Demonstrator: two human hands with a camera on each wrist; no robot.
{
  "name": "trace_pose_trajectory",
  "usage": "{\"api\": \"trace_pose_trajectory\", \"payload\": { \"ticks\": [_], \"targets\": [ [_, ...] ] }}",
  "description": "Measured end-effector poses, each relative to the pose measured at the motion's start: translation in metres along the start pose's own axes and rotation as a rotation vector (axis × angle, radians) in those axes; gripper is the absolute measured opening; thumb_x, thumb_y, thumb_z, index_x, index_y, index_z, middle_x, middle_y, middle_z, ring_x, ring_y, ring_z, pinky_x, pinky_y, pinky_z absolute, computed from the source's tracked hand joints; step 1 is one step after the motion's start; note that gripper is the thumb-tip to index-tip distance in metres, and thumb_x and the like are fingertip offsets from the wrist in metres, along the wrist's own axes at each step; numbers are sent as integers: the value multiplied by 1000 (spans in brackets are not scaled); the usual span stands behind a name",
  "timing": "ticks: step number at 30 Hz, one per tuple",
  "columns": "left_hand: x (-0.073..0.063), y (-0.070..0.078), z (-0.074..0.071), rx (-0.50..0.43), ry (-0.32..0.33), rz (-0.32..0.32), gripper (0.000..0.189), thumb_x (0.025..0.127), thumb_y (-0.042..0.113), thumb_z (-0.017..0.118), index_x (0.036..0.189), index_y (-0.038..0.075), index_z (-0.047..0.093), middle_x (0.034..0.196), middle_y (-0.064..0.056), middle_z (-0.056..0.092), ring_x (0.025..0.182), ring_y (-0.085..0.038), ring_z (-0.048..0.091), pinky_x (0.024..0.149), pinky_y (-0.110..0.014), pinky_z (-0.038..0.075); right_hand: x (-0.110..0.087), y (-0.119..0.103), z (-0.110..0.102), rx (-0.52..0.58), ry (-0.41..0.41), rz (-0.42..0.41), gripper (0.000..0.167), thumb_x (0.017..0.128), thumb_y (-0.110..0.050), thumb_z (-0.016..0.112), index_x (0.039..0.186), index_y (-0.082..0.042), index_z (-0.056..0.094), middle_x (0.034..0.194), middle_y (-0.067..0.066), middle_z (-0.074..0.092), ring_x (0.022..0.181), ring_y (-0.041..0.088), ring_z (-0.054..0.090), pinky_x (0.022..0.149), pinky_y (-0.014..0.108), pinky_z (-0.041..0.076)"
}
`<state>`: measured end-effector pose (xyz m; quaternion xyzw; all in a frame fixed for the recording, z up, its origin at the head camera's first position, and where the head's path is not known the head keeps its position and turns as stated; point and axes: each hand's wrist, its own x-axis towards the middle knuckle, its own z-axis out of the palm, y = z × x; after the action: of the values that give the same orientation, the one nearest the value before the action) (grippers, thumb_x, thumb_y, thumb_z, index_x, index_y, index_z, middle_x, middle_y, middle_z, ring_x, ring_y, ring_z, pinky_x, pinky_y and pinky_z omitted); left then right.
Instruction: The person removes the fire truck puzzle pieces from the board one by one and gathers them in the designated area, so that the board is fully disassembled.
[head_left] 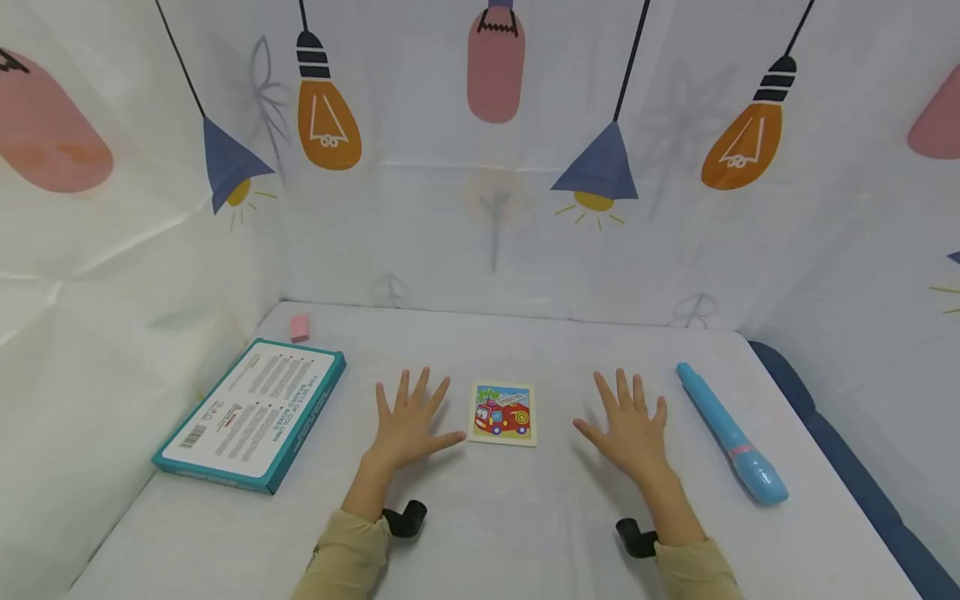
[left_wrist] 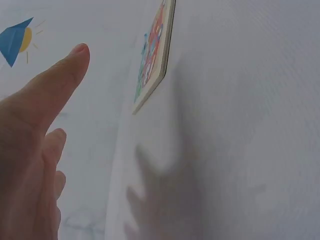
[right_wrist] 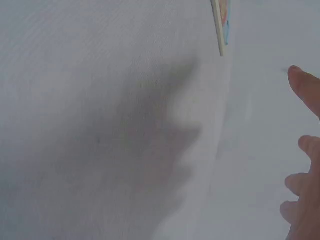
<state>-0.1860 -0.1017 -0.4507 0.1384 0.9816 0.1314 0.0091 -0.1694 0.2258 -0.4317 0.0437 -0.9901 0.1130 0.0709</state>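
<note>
A small square wooden picture puzzle (head_left: 503,414) with a red fire truck lies flat on the white table between the two hands. My left hand (head_left: 408,427) is spread wide just left of it, its thumb tip close to the puzzle's left edge in the head view. On the other side, my right hand (head_left: 628,429) is spread too, farther from the puzzle, and holds nothing. Both hands cast shadows on the tabletop. In the left wrist view the puzzle (left_wrist: 153,55) shows its pale edge beyond the thumb; the right wrist view catches only a corner of the puzzle (right_wrist: 220,30).
A teal and white box (head_left: 251,412) with printed text lies at the left, with a small pink block (head_left: 299,327) behind it. Toward the right edge lies a long light-blue pen-like stick (head_left: 731,437). White patterned cloth (head_left: 435,233) walls in the table (head_left: 510,533).
</note>
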Motion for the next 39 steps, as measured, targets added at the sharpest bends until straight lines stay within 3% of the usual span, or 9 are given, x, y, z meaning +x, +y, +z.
{"api": "trace_pose_trajectory", "payload": {
  "ticks": [6,11,20,25,34,39],
  "targets": [
    [18,15,8,-53,-17,30,88,77,65,55,148,23,23,153,-14,14,139,-42,2,101,-66,-11,17,-14,10,161,-95,14,74,85,-44,60,145,-13,29,150,25,12,137,45,5,100,70,3],
    [29,25,17,-65,-54,31,86,77,65,55,147,25,25,153,-14,15,139,-42,2,102,-66,-9,30,-26,22,230,-147,27,69,86,-41,60,143,-15,32,150,23,17,137,45,8,100,69,7],
    [39,41,29,-99,-101,27,71,81,62,53,142,28,38,152,-15,18,139,-42,6,102,-67,-4,49,-46,45,336,-206,54,51,86,-29,62,133,-14,49,141,19,40,131,42,30,96,68,20],
    [41,44,37,-111,-104,28,64,84,58,52,140,29,42,152,-15,18,139,-42,5,102,-67,-5,55,-58,50,318,-185,46,45,84,-25,64,127,-15,55,137,17,45,127,41,37,93,65,25],
    [40,42,48,-147,-71,10,61,84,54,55,139,30,43,151,-15,21,138,-43,7,102,-67,-3,64,-65,57,184,-196,50,39,84,-31,64,120,-17,60,135,17,46,124,42,38,91,64,27],
    [40,40,50,-157,-65,5,62,83,54,56,139,31,43,152,-15,21,139,-42,7,102,-67,-4,66,-67,58,187,-197,59,34,83,-31,65,115,-16,62,135,15,47,124,40,38,92,64,27]
  ]
}}
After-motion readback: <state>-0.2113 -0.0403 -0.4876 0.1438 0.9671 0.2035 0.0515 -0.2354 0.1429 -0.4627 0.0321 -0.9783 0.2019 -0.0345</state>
